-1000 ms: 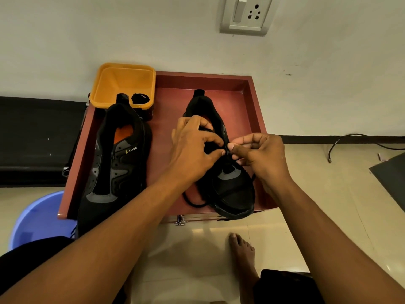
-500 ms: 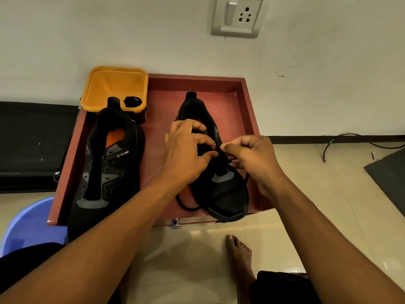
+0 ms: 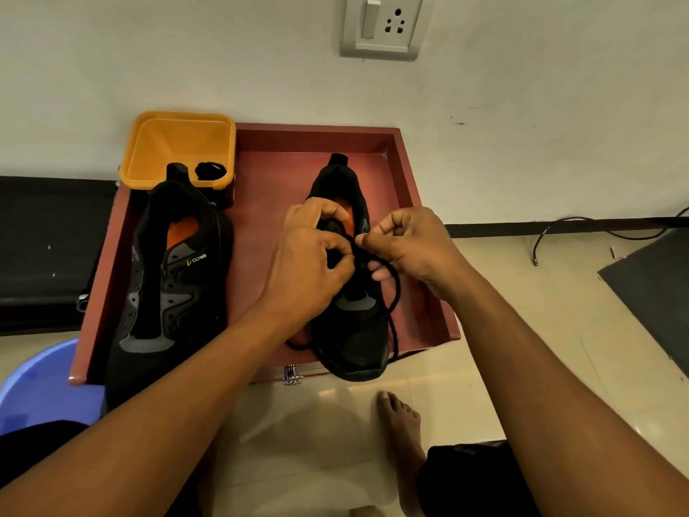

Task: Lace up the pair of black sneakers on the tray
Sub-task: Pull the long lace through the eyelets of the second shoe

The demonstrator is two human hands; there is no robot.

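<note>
Black sneakers (image 3: 167, 285) lie on the red tray (image 3: 317, 138), one unlaced at 9 o'clock and the other at 3 o'clock under both hands. The left hand (image 3: 309, 270) and right hand (image 3: 414, 248) each pinch the lace (image 3: 395, 292) with curled fingers. Threading looks midway; next, pull the slack through and find the following eyelet. Compared with half a second ago, a longer loop of lace swings out toward 4 o'clock.

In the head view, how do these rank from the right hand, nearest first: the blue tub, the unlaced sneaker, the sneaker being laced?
1. Sneaker being laced, directly under the right hand, whose fingers pinch its black lace.
2. Unlaced sneaker, on the left side of the tray.
3. Blue tub, at the far left, past the tray's edge.
</note>
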